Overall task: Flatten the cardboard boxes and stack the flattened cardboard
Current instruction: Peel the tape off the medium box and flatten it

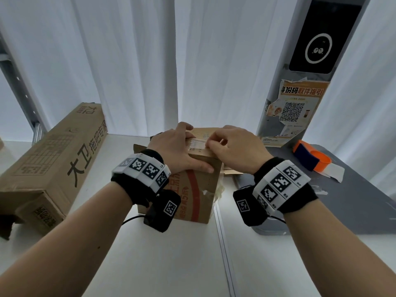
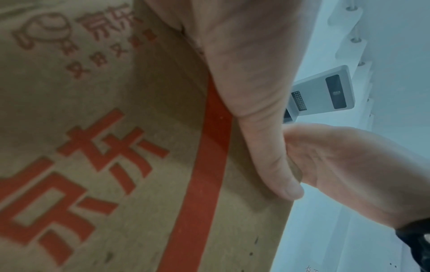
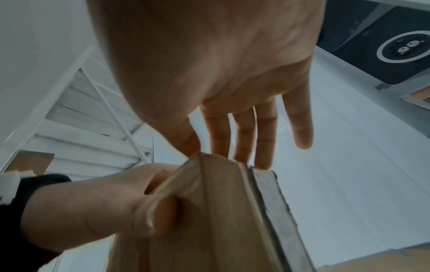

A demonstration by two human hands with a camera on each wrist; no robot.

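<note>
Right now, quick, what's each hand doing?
Left hand: grips the box top.
Right hand: fingers fairly straight, touching the box top; open.

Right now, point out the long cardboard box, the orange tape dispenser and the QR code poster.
long cardboard box (image 1: 57,159): head view, on its printed top face.
orange tape dispenser (image 1: 311,159): head view, on its orange and blue body.
QR code poster (image 1: 292,112): head view, on the black QR square.

white table (image 1: 167,254) w/ two cardboard boxes (image 1: 53,159)
</note>
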